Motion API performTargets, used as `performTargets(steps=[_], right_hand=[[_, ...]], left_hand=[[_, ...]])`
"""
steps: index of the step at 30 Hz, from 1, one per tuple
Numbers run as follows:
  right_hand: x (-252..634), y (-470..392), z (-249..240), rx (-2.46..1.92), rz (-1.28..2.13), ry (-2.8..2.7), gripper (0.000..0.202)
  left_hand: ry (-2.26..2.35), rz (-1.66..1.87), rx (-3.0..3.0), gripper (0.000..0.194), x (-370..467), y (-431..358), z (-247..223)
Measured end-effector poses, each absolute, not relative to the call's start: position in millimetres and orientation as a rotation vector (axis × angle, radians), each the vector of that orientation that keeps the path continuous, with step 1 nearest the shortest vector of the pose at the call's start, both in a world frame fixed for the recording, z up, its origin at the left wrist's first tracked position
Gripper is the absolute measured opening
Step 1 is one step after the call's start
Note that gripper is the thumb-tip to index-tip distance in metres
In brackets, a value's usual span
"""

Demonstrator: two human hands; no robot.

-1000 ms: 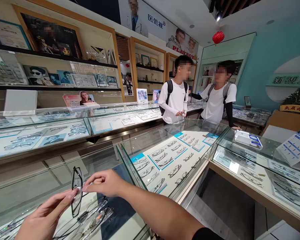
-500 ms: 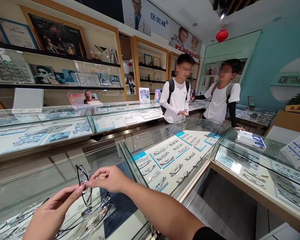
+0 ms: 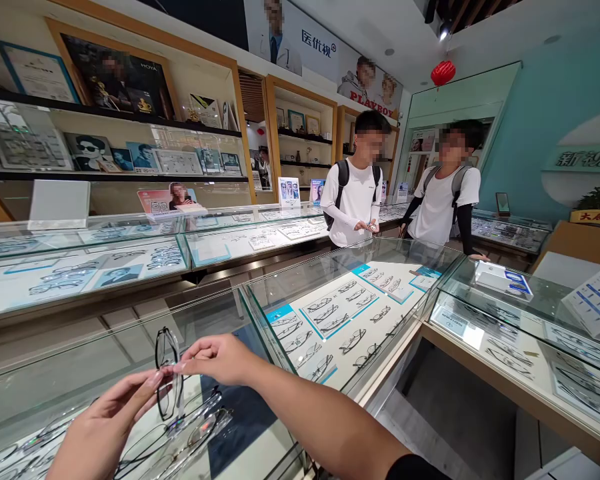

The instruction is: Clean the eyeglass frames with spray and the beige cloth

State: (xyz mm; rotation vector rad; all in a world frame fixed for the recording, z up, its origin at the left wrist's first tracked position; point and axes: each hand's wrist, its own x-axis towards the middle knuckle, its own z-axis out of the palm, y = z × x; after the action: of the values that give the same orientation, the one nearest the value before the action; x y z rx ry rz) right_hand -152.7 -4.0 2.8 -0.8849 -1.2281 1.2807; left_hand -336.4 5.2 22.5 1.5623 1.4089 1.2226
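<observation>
A pair of dark-rimmed glasses (image 3: 168,347) is held upright, edge-on to me, above the near display case at the lower left. My left hand (image 3: 107,417) pinches it from the left with thumb and fingers. From the right, my right hand (image 3: 215,358) grips it too, thumb and index finger together near its middle. Below the hands, several more glasses (image 3: 195,430) lie in the case, partly hidden by my left hand. A dark blue panel (image 3: 243,413) lies under my right forearm.
A glass display case (image 3: 330,320) with rows of glasses is ahead to the right, another case (image 3: 510,347) beyond it. Two people in white shirts stand behind the cases. A long counter (image 3: 80,270) runs along the left.
The glasses between my hands have turned slightly, showing more of both rims. The farther person's raised arm has come down. My hands have hardly moved.
</observation>
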Motion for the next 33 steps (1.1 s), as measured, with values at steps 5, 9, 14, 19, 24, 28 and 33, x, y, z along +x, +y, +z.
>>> performTargets(steps=[5, 9, 14, 19, 24, 28, 33], right_hand=[[-152, -5, 6, -0.893, 1.296, -1.218, 0.064], [-151, -5, 6, -0.922, 1.263, -1.207, 0.059], [-150, -5, 2, -0.998, 1.031, -1.273, 0.037], [-150, -10, 8, -1.245, 0.625, -1.326, 0.005], [-147, -11, 12, -1.487, 0.338, -1.391, 0.009], [-144, -9, 10, -1.591, 0.218, -1.369, 0.016], [-140, -9, 11, -1.603, 0.206, -1.329, 0.02]], left_hand=[[1.3, 1.092, 1.194, 0.061, -333, -1, 33], [1.285, 1.121, 1.226, 0.054, -331, -3, 37], [1.321, 1.118, 1.285, 0.06, -333, 1, 33], [1.402, 1.084, 1.444, 0.06, -338, 2, 32], [1.472, 1.029, 1.617, 0.052, -342, 2, 35], [1.502, 0.97, 1.66, 0.05, -344, 3, 37], [1.49, 0.895, 1.65, 0.053, -345, 5, 41]])
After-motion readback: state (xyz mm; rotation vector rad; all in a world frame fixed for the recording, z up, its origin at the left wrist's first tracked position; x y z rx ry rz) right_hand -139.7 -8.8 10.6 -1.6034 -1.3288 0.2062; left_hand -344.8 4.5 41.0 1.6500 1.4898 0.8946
